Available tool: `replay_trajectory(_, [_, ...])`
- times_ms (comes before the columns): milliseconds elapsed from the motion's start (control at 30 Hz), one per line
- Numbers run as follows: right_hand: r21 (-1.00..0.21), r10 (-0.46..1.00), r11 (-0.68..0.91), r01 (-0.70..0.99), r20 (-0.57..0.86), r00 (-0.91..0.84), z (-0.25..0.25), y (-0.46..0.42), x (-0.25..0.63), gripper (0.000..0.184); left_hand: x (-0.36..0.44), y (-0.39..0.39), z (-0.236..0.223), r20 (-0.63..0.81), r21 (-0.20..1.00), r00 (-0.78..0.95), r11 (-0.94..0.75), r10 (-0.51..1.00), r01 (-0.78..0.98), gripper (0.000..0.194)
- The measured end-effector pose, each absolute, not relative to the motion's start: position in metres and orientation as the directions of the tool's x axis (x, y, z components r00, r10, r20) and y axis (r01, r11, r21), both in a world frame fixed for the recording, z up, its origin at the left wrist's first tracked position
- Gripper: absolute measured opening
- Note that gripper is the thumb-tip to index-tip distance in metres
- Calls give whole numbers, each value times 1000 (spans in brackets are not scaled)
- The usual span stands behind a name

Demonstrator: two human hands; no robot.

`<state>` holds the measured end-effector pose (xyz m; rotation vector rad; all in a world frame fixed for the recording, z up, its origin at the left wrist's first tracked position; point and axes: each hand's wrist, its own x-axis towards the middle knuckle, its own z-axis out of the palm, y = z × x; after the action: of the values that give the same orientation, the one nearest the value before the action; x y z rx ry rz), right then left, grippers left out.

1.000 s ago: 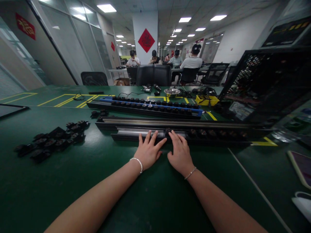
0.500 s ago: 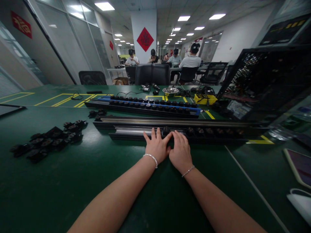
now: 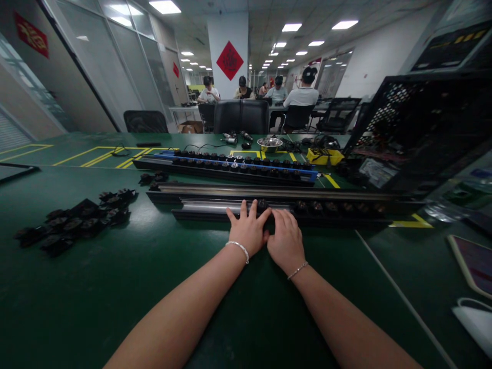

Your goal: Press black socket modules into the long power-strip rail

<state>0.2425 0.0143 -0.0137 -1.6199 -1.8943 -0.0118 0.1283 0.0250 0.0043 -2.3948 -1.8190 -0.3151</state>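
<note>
A long black metal rail (image 3: 207, 207) with a shiny inner channel lies crosswise in front of me. My left hand (image 3: 248, 230) rests on its near side with the fingers spread over the channel. Close beside it, my right hand (image 3: 285, 240) has its fingers pressed together and bent over the rail; what lies under them is hidden. A small black socket-like module (image 3: 262, 204) sits in the channel just beyond where my hands meet. More such modules (image 3: 317, 206) stand in a row along the rail to the right.
Loose black modules (image 3: 82, 220) lie in a pile at left. Behind are a second rail (image 3: 230, 190) and a module-filled one with a blue strip (image 3: 226, 164). A metal bowl (image 3: 269, 144), yellow tray (image 3: 325, 157), open computer case (image 3: 423, 133) and phone (image 3: 471, 264) are around. Several people sit beyond.
My hands stay almost in place on the rail, with only a slight shift of the left fingers. The view has moved very slightly.
</note>
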Motion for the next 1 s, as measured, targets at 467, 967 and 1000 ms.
replay_trajectory(467, [-368,877,253,895,478,-52,-14,14,244,56,124,25,11,194,35,252,-263,948,964,60])
replay_trajectory(967, [-347,880,238,907,472,-51,-14,14,243,57,120,23,12,216,16,235,-244,948,970,59])
replay_trajectory(1000, [-345,878,239,907,476,-51,-14,14,243,56,119,23,11,222,15,235,-244,946,970,59])
